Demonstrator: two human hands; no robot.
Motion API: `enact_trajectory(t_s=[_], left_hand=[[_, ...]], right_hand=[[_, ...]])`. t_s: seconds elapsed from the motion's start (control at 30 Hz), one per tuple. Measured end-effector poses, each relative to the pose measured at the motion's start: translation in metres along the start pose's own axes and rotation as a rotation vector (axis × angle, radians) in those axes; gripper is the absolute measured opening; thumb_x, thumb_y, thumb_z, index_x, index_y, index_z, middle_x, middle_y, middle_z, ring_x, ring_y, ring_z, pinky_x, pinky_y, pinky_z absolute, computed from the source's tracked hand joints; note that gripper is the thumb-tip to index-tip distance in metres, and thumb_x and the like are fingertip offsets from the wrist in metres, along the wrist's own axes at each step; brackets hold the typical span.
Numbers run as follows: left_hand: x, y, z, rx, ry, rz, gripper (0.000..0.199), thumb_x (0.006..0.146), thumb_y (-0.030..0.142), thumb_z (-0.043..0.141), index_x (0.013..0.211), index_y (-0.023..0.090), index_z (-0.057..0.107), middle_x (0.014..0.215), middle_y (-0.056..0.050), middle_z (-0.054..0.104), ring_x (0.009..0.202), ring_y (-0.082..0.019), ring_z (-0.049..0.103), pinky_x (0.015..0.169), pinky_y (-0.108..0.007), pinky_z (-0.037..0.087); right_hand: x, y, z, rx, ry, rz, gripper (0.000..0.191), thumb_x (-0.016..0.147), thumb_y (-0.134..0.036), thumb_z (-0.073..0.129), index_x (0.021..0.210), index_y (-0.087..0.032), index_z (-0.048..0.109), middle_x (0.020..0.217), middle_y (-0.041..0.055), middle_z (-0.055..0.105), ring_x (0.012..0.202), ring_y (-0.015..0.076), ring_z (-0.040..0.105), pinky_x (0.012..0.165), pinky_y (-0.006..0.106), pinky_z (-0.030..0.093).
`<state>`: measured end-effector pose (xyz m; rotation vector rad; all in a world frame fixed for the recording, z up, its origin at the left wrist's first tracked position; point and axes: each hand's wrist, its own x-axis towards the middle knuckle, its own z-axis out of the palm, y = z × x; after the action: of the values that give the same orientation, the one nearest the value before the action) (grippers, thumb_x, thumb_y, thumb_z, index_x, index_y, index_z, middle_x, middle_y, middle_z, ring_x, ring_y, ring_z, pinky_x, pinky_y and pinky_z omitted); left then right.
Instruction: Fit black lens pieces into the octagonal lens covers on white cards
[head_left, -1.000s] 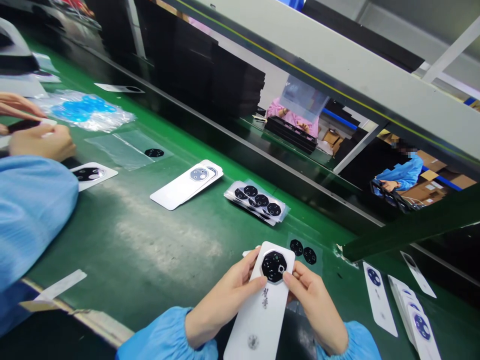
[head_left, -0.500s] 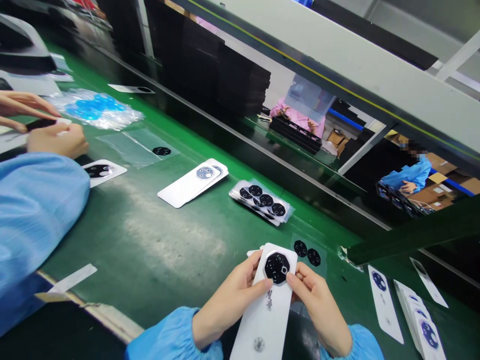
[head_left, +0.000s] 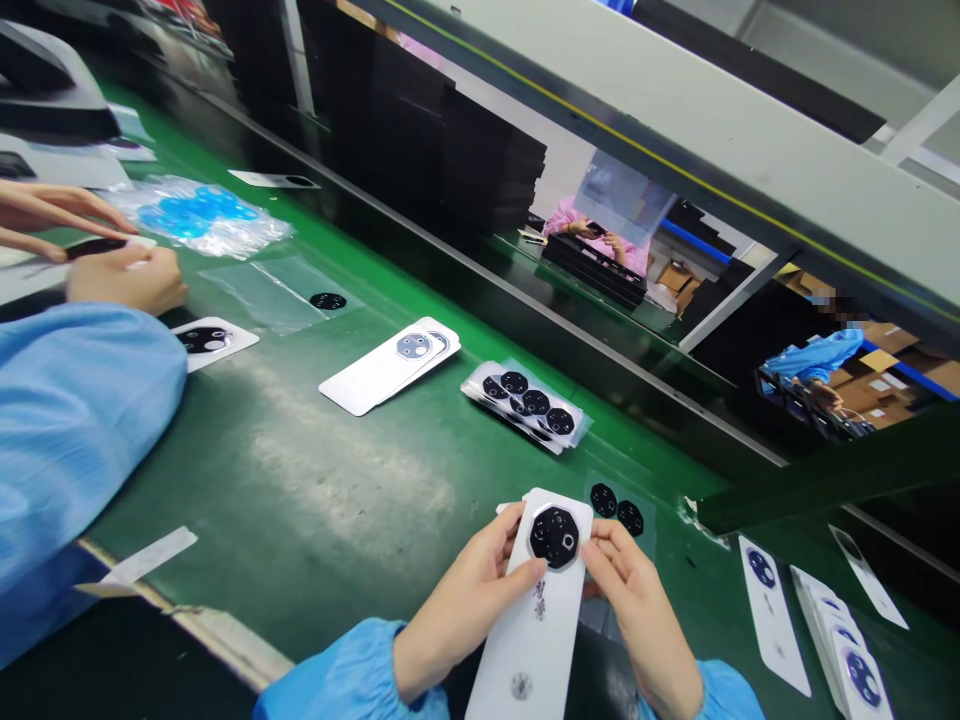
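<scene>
A white phone back panel with dark lettering and a round emblem is tilted up in front of me. A black camera lens cover with several small holes sits in its upper part. My left hand grips the panel's left edge, thumb lying just below the lens cover. On the right edge, my right hand pinches the panel, with its thumb near the cover and its other fingers partly hidden behind. A clear sheet with two black lens covers lies just beyond my right hand.
A co-worker's hands work at the left. Stacked lens covers in clear film and white panels lie ahead. More panels are at right, beside a green post. A plastic bag holds blue pieces.
My right thumb has moved off the lens cover's lower right rim to the panel's right edge. My left hand keeps its hold. The view has shifted slightly.
</scene>
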<state>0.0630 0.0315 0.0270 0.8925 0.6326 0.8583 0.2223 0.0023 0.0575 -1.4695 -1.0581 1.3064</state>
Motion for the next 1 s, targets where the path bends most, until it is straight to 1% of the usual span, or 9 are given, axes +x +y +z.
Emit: enact_trajectory(t_s=[0.07, 0.13, 0.23, 0.33, 0.43, 0.63, 0.83, 0.93, 1.0], left_hand=[[0.001, -0.003, -0.001, 0.029, 0.018, 0.010, 0.046, 0.076, 0.029, 0.065, 0.117, 0.016, 0.047, 0.107, -0.007, 0.063, 0.088, -0.019, 0.061, 0.073, -0.028, 0.048], [0.002, -0.005, -0.002, 0.061, 0.040, 0.021, 0.046, 0.077, 0.030, 0.064, 0.117, 0.016, 0.047, 0.109, -0.008, 0.062, 0.093, -0.021, 0.060, 0.073, -0.028, 0.048], [0.003, -0.008, -0.002, 0.104, 0.059, 0.031, 0.045, 0.079, 0.032, 0.062, 0.118, 0.016, 0.045, 0.113, -0.010, 0.061, 0.097, -0.024, 0.060, 0.074, -0.030, 0.049], [0.004, -0.011, -0.002, 0.141, 0.068, 0.048, 0.045, 0.081, 0.032, 0.058, 0.121, 0.017, 0.043, 0.117, -0.011, 0.059, 0.099, -0.025, 0.060, 0.076, -0.032, 0.050], [0.004, -0.014, -0.002, 0.182, 0.075, 0.080, 0.043, 0.083, 0.032, 0.056, 0.121, 0.018, 0.043, 0.119, -0.011, 0.058, 0.098, -0.025, 0.061, 0.078, -0.034, 0.051], [0.003, -0.013, 0.001, 0.267, 0.112, 0.117, 0.039, 0.084, 0.030, 0.053, 0.120, 0.018, 0.045, 0.117, -0.009, 0.059, 0.094, -0.023, 0.062, 0.078, -0.032, 0.051], [0.003, -0.012, 0.002, 0.297, 0.128, 0.120, 0.040, 0.084, 0.032, 0.053, 0.120, 0.018, 0.045, 0.116, -0.010, 0.060, 0.094, -0.023, 0.062, 0.077, -0.032, 0.052], [0.004, -0.011, 0.002, 0.282, 0.129, 0.096, 0.041, 0.083, 0.033, 0.054, 0.120, 0.018, 0.045, 0.113, -0.009, 0.061, 0.091, -0.023, 0.063, 0.075, -0.032, 0.053], [0.003, -0.010, 0.002, 0.266, 0.130, 0.082, 0.042, 0.082, 0.034, 0.056, 0.120, 0.018, 0.046, 0.113, -0.009, 0.061, 0.089, -0.023, 0.064, 0.074, -0.032, 0.053]], right_hand=[[-0.001, 0.002, -0.002, -0.015, 0.094, -0.035, 0.035, 0.076, -0.050, 0.066, 0.092, -0.020, 0.059, 0.087, 0.0041, 0.066, 0.077, 0.0195, 0.063, 0.065, 0.029, 0.050], [-0.001, 0.004, -0.004, -0.034, 0.130, -0.065, 0.033, 0.076, -0.050, 0.065, 0.089, -0.021, 0.061, 0.098, 0.0059, 0.064, 0.087, 0.0216, 0.062, 0.073, 0.033, 0.052], [-0.002, 0.006, -0.007, -0.071, 0.077, -0.071, 0.032, 0.078, -0.051, 0.062, 0.085, -0.020, 0.065, 0.113, 0.0086, 0.059, 0.102, 0.0260, 0.058, 0.082, 0.037, 0.051], [-0.002, 0.005, -0.007, -0.068, 0.051, -0.031, 0.033, 0.078, -0.052, 0.063, 0.086, -0.021, 0.068, 0.115, 0.0091, 0.058, 0.107, 0.0279, 0.055, 0.084, 0.038, 0.050], [-0.002, 0.005, -0.004, -0.026, 0.062, 0.006, 0.033, 0.075, -0.052, 0.065, 0.086, -0.021, 0.068, 0.113, 0.0084, 0.058, 0.106, 0.0278, 0.055, 0.085, 0.038, 0.049], [-0.002, 0.004, -0.002, 0.047, 0.078, 0.040, 0.033, 0.073, -0.050, 0.068, 0.088, -0.020, 0.069, 0.110, 0.0072, 0.060, 0.094, 0.0239, 0.058, 0.087, 0.039, 0.047], [-0.004, 0.000, 0.001, 0.127, 0.077, 0.145, 0.037, 0.069, -0.048, 0.072, 0.090, -0.017, 0.069, 0.097, 0.0074, 0.067, 0.084, 0.0222, 0.061, 0.084, 0.038, 0.046], [-0.002, -0.001, 0.002, 0.114, 0.076, 0.120, 0.035, 0.071, -0.048, 0.071, 0.086, -0.017, 0.068, 0.091, 0.0067, 0.067, 0.083, 0.0224, 0.060, 0.079, 0.036, 0.047], [0.001, 0.001, 0.002, 0.073, 0.087, 0.075, 0.032, 0.070, -0.047, 0.072, 0.081, -0.018, 0.067, 0.094, 0.0066, 0.066, 0.085, 0.0221, 0.060, 0.078, 0.034, 0.047]])
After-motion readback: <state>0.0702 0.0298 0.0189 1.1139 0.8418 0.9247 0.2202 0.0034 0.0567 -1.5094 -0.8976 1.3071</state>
